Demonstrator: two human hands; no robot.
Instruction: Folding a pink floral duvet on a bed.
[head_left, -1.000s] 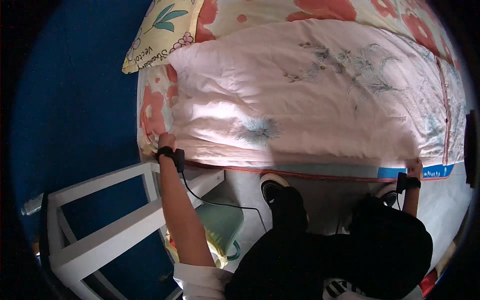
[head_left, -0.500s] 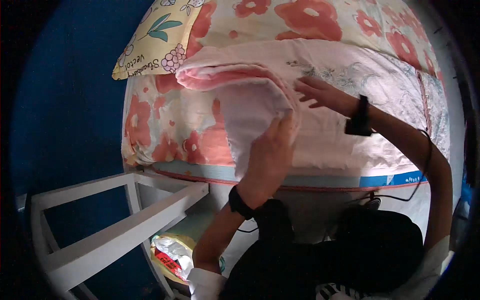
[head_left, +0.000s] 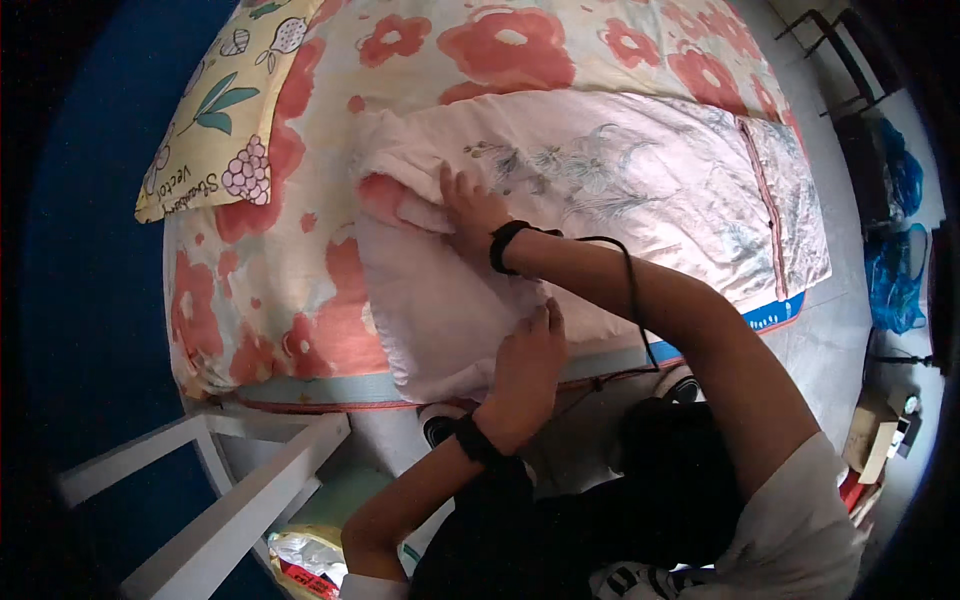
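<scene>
A pale pink quilt [head_left: 640,190] with grey plant drawings lies lengthwise on the bed, its left end folded back on itself. A brighter pink inner side [head_left: 385,198] shows in the rolled fold at that end. My right hand [head_left: 472,212] rests on this fold, fingers spread over the cloth. Nearer to me, my left hand [head_left: 530,362] is closed on the quilt's layer by the front edge of the bed; its fingertips are partly hidden. Both wrists wear black bands, and a thin black cable trails from the right one.
A flowered sheet [head_left: 270,300] covers the bed, with a yellow fruit-print pillow [head_left: 235,120] at the far left. A white wooden frame [head_left: 250,480] stands at the lower left, beside a plastic bag [head_left: 305,555]. Blue bags [head_left: 895,280] and a cardboard box [head_left: 870,435] line the right side.
My right hand has moved left onto the fold. The rolled end has opened and dropped, spreading the quilt's near left corner over the bed edge. The view has shifted to the right.
</scene>
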